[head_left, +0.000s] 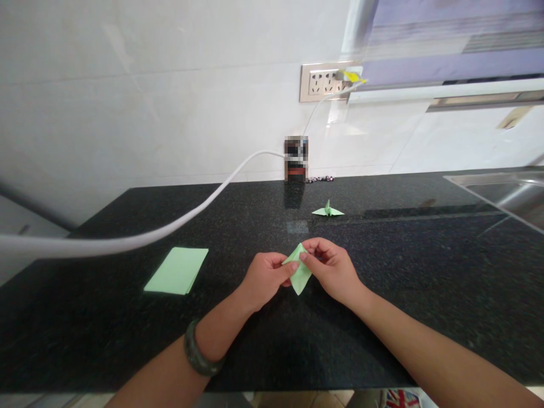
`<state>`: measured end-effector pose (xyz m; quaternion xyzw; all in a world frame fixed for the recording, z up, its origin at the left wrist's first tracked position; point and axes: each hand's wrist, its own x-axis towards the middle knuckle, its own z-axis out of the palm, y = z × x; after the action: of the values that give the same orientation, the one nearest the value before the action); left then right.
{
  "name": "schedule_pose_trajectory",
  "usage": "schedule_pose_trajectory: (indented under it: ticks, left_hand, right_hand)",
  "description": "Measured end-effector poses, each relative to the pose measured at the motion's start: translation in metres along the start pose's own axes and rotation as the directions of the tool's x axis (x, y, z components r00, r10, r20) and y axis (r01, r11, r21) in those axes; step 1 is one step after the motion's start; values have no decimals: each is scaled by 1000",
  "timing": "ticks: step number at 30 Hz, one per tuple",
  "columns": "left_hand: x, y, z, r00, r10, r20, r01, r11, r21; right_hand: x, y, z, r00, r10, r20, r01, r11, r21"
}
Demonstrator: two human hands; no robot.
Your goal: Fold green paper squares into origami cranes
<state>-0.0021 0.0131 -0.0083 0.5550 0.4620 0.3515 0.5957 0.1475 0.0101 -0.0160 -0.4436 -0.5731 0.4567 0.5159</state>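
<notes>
as both grips (262,279) (340,275) pinch folded paper (301,279), crane (327,211) beyond

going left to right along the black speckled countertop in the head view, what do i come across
Flat stack of pale green paper, left hand, folded pale green paper diamond, right hand, shiny silver metal sink.

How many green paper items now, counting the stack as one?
3: a folded piece in the left hand and right hand, a paper bird beyond them, the stack to their left. Sheets inside it may be hidden.
</notes>
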Motion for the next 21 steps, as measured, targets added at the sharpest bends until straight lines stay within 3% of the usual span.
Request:
schedule_pose_trajectory:
  ticks: [8,14,21]
  left_hand:
    - [-1,-1,1,999,47,24,-48,999,9]
    - [1,-4,0,999,3,34,-1,998,-70]
    - [3,-4,-3,997,79,-17,-80,993,-82]
  right_hand:
    - [0,-3,1,997,43,68,-44,999,23]
    - [2,-3,-4,1000,-26,11,26,1000,-8]
    - [1,-3,-4,1000,-29,0,29,999,-19]
